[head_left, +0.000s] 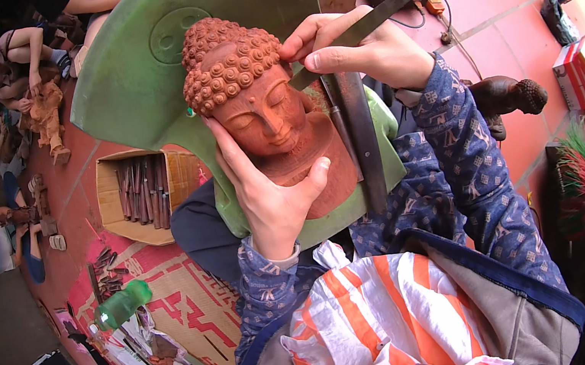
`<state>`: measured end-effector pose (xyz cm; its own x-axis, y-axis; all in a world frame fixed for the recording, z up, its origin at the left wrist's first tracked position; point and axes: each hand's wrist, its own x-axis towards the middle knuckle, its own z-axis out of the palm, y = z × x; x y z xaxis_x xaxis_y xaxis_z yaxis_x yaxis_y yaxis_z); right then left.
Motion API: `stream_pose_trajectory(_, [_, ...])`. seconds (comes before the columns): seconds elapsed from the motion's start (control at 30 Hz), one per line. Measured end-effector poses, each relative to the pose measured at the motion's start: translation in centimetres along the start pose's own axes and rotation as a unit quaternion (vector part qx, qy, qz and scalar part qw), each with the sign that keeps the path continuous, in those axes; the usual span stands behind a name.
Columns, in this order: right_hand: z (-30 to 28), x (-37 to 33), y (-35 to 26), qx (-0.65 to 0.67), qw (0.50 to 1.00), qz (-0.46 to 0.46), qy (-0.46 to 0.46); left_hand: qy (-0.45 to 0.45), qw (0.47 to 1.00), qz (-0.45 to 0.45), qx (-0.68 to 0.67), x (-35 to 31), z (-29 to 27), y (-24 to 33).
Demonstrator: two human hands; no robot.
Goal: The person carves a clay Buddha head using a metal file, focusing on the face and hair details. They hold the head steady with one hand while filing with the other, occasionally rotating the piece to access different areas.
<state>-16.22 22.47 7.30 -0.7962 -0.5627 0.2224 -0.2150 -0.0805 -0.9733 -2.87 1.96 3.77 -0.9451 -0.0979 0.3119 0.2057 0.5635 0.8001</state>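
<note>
Cardboard box (138, 232) of slim tools (144, 192), left grip (262, 201) spread against carved bust (274, 117), right grip (381, 53) pinching dark blade (398, 5)

Small pale monograms repeat across the navy-blue fabric sleeve (475, 152) right of centre. Bold red block print marks the flat brown cardboard sheet (203, 303) at lower left. No words are legible.

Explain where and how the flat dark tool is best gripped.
Probably pinch the flat dark tool near its lower end, coming from the person's right: it is long and thin, and its narrow upper end juts away from the carved bust. The right hand grips it there.
</note>
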Motion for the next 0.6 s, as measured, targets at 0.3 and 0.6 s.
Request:
stream_pose_trajectory(0.3, [-0.7,0.9,1.0,-0.069,0.992,-0.097,-0.045,-0.005,0.999,-0.013,-0.048,-0.5,-0.1,-0.8])
stream_pose_trajectory(0.6, [-0.9,-0.3,-0.1,-0.024,0.997,-0.049,-0.055,-0.030,0.977,-0.049,-0.204,0.2,-0.8,-0.5])
